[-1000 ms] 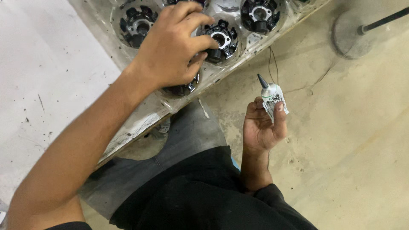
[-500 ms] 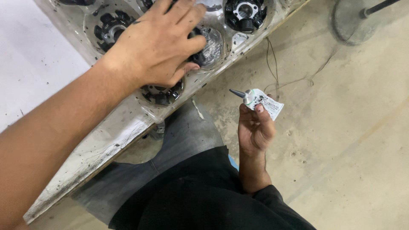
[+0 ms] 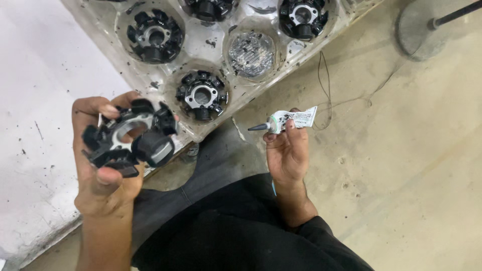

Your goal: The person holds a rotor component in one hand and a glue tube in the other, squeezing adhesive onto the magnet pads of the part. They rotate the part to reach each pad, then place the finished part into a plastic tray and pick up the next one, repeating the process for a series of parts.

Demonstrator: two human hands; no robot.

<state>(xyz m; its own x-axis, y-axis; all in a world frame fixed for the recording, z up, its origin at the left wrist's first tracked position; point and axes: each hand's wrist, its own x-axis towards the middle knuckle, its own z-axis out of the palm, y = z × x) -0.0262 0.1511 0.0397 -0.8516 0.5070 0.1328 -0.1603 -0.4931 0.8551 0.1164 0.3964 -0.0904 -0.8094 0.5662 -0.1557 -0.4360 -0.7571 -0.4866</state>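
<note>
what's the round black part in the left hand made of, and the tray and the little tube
Round part: looks like black moulded plastic over a bare metal ring, which shows silvery at the centre. Tray: thin clear plastic, glossy and see-through, formed into round pockets. Tube: soft white squeeze tube, crimped flat at the end, with a dark pointed nozzle; plastic or foil, unclear.

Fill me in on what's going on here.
A person sits by a clear plastic tray of black ring-shaped stator cores. The left hand holds one stator core in its grip, up over the lap. The right hand grips a small squeeze tube, its pointed nozzle aimed toward the left. One tray pocket sits empty; three pockets around it each hold a core. A round stand base sits on the floor.
</note>
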